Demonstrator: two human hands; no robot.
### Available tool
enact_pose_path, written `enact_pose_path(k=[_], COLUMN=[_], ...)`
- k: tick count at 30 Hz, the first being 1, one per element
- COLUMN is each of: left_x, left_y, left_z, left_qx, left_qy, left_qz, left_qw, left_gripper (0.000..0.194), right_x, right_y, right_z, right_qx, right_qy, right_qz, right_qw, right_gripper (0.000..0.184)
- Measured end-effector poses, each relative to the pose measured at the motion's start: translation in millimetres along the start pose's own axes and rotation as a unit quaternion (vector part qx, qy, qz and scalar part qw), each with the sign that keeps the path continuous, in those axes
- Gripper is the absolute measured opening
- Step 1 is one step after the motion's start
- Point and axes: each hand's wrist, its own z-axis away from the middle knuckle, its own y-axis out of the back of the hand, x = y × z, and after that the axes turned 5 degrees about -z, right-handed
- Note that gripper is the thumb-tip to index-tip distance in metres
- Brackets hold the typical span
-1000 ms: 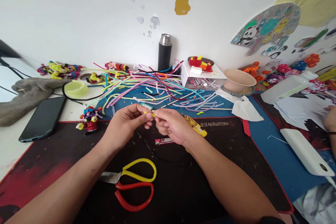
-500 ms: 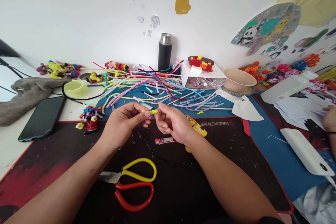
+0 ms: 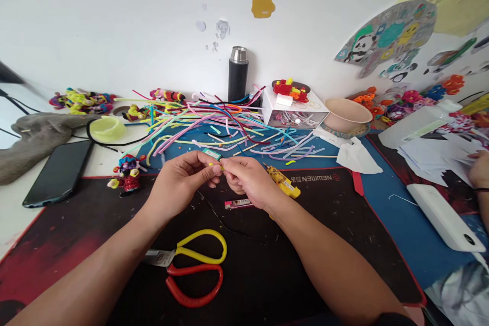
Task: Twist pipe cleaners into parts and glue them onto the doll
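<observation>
A short piece of yellow pipe cleaner (image 3: 211, 164) is pinched between the thumb and fingers of my left hand (image 3: 182, 178). My right hand (image 3: 250, 177) meets it from the other side, its thumb and fingers closed on the same piece; most of the yellow is hidden by the fingertips. Below the hands, scissors (image 3: 195, 267) with one yellow and one red handle lie on the black mat. A pink lighter-like stick (image 3: 237, 204) lies just under my right hand. Right of that hand is a yellow glue gun (image 3: 283, 183), partly covered.
Many coloured pipe cleaners (image 3: 202, 117) spread across the back of the table. A small pipe-cleaner doll (image 3: 129, 177) and a phone (image 3: 58, 173) are at left. Behind stand a black flask (image 3: 238, 75) and a white box (image 3: 296, 110). At right are a white power bank (image 3: 445, 218) and another person's hand (image 3: 479, 168).
My right hand has closed its fingers and moved slightly left onto the yellow piece, covering more of it. The view has shifted a little; the left hand keeps its pinch.
</observation>
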Motion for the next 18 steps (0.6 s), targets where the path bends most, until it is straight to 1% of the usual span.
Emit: enact_pose_path(k=[6,9,12,15,18], left_x=[2.8,2.3,1.3,0.6,0.8], left_y=[2.6,6.8,11.4,15.7,18.6], left_z=[0.3,-1.2,-3.3,-4.3,-4.6], left_qx=[0.015,-0.003,-0.022,-0.016,-0.008], left_qy=[-0.004,-0.002,0.012,0.009,0.005], left_qz=[-0.050,-0.071,-0.071,-0.071,-0.071], left_qw=[0.999,0.997,0.997,0.997,0.997], left_gripper=[0.042,0.042,0.044,0.043,0.042], right_x=[1.4,5.9,8.6,6.9,3.2], right_y=[2.5,3.4,2.5,1.3,1.6], right_z=[-0.7,-2.8,-3.7,-2.8,-1.4], right_qx=[-0.004,-0.006,-0.009,-0.016,-0.022], right_qy=[0.001,-0.001,-0.018,-0.027,-0.013], right_qz=[0.002,0.000,-0.009,-0.022,-0.030], right_qw=[1.000,1.000,1.000,0.999,0.999], right_gripper=[0.051,0.048,0.044,0.042,0.040])
